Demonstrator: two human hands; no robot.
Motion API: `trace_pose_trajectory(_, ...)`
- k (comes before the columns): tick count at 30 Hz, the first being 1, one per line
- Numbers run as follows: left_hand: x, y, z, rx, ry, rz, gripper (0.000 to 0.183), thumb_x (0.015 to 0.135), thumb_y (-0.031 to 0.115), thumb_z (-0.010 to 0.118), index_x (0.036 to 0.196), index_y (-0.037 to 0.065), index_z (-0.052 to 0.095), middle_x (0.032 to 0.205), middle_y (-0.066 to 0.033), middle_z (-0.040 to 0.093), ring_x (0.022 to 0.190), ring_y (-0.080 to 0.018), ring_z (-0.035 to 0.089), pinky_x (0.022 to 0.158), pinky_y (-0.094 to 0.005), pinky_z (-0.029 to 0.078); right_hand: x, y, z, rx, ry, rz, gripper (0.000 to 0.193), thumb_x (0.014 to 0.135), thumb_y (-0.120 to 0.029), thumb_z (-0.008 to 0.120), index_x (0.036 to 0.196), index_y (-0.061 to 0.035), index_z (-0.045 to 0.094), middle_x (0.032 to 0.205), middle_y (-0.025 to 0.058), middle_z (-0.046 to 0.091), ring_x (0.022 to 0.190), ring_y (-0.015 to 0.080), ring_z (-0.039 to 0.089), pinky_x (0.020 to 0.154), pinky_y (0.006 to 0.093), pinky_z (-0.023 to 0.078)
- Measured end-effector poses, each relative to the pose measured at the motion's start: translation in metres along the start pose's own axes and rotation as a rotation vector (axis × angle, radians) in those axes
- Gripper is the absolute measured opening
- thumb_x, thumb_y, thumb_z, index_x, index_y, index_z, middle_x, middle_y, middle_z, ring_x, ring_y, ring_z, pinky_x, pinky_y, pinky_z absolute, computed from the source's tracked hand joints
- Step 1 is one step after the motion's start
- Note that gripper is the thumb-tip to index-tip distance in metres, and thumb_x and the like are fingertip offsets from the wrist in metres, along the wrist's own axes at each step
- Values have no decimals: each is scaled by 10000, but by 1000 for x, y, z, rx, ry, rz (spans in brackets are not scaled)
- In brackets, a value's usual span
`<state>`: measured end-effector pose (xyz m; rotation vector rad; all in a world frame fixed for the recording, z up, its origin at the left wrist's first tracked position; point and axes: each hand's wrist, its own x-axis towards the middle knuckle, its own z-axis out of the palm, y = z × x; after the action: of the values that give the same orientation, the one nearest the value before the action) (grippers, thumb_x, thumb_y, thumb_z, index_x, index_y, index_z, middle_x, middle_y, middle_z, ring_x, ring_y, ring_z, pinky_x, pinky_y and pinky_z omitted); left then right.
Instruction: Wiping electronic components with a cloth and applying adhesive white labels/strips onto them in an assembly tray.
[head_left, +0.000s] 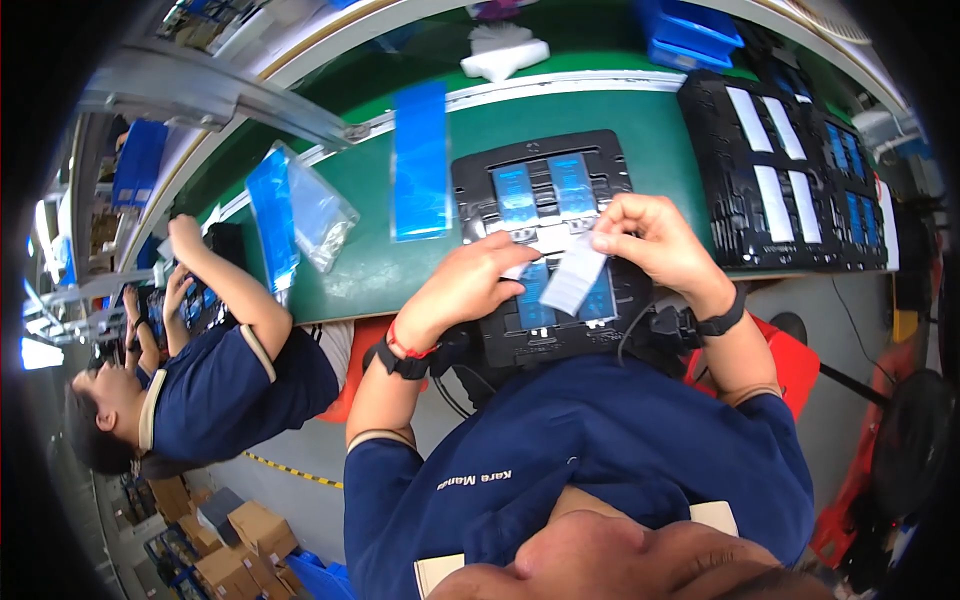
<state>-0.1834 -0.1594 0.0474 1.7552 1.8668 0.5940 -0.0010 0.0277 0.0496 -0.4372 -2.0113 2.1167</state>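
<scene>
A black moulded tray [610, 160] lies in front of me on the green bench, holding several flat rectangular pieces [572, 185] under blue film. Between thumb and fingers, my right hand [655, 245] pinches a white strip [573, 280], which hangs at a slant over the tray's lower right piece. My left hand [465, 282] is over the tray's left side. Its thumb and index finger close around a small white piece [515, 271], partly hidden by the fingers. A white band [550, 239] shows across the middle of the tray, between the two hands.
Blue film sheets [420, 160] and a clear bag [322, 215] lie left of the tray. Black trays [705, 150] with white strips and blue pieces stand right. Blue bins [695, 35] sit at the back. A co-worker [215, 385] works close on my left.
</scene>
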Motion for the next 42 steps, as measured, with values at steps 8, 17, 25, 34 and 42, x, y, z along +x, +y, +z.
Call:
trace_pose_trajectory(8,24,-5,-3,122,-241,111,527,682,158,765,1179,164,591,1008,-126,580,929,-345,599,750,-426,490,-7,23,-4,46,-105,163,73,817,-10,673,825,-22,602,766,-31,599,719,41,547,663,200,441)
trace_pose_trajectory(17,33,7,-17,147,-351,83,398,686,128,754,1057,124,611,1123,-148,522,933,-356,603,746,-441,490,-4,21,-2,109,-125,230,95,816,-16,686,831,-25,592,736,-18,624,645,25,551,626,172,439)
trace_pose_trajectory(25,24,-23,-11,7,-358,320,208,649,69,749,836,71,657,796,-96,601,896,-313,601,727,-418,460,-9,26,-4,55,-153,195,92,812,-23,691,822,-22,599,742,-13,625,670,42,562,642,192,452)
trace_pose_trajectory(34,-35,-27,-59,-449,-54,51,110,804,70,705,877,17,643,814,-58,644,760,-130,603,680,-272,470,19,1,27,-342,-280,-133,232,804,-193,700,742,2,592,657,101,605,597,189,572,552,323,436)
trace_pose_trajectory(42,-24,-20,-28,-809,207,-216,126,818,38,684,931,-19,677,881,-38,665,819,-106,603,738,-248,478,31,27,52,-877,-124,-359,106,698,-165,740,730,-90,674,987,53,549,1063,271,445,922,415,295)
